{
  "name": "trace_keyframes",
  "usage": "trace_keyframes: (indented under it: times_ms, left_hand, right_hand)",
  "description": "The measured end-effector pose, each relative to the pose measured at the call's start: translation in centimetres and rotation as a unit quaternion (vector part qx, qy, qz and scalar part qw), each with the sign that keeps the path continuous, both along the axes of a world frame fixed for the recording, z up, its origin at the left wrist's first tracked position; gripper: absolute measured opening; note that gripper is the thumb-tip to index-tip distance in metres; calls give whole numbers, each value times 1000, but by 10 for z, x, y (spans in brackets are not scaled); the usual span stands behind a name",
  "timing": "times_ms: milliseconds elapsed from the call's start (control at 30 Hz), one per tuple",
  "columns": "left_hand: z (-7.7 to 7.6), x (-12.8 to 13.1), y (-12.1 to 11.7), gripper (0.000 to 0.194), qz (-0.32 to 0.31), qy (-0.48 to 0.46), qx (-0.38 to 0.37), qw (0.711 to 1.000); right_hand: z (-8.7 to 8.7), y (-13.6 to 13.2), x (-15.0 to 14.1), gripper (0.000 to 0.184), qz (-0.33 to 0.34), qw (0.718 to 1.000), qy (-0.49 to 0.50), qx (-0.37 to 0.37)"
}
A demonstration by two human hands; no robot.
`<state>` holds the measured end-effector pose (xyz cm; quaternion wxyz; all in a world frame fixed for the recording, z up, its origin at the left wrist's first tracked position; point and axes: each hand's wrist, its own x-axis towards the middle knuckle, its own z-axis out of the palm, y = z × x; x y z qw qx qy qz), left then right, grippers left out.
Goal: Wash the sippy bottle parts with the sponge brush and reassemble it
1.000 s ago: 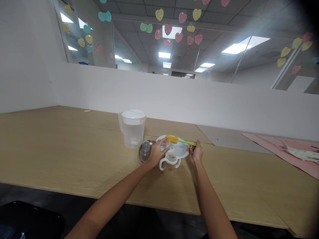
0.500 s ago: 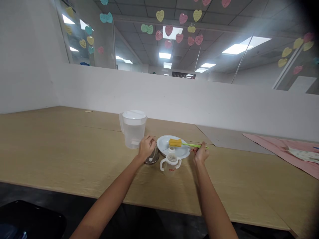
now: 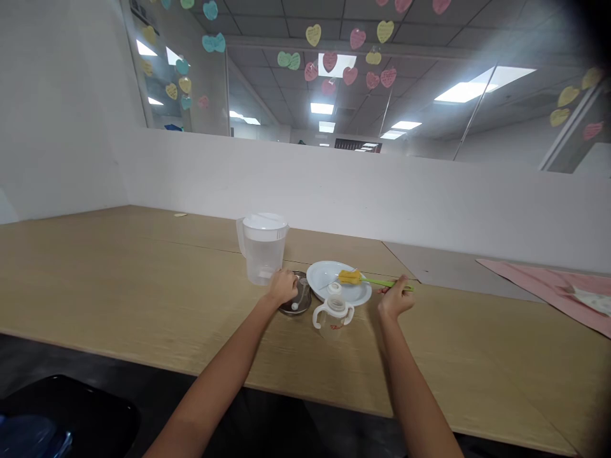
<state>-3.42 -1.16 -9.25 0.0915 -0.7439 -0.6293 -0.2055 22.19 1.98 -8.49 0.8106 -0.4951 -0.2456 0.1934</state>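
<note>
Your right hand (image 3: 397, 298) has the yellow-headed brush (image 3: 358, 278) grasped, its head over the white plate (image 3: 316, 273); your left hand (image 3: 283, 286) curls beside the metal dish (image 3: 304, 305), grip hidden, can't tell.

A white wall (image 3: 334, 197) backs the wood-toned table (image 3: 143, 299). Heart-shaped notes (image 3: 358, 38) dot the window (image 3: 267, 83) above, and bright ceiling lights (image 3: 322, 108) show in it.
</note>
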Motion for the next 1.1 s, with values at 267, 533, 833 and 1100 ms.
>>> trace_keyframes:
  times_ms: [267,533,833,1100]
  left_hand:
    - [1,0,-2,27,-3,4,-26,1000]
    - [9,0,-7,23,-31,-2,-47,998]
    - [12,6,-14,21,-82,-70,33,994]
    - [8,33,-20,35,-244,-42,97,964]
  right_hand:
    - [3,-5,-5,44,0,999,-33,-6]
    - [-7,0,-6,49,14,990,-139,-17]
    - [-10,-1,-8,56,38,976,-209,-43]
    - [-10,6,-8,49,96,991,-86,-36]
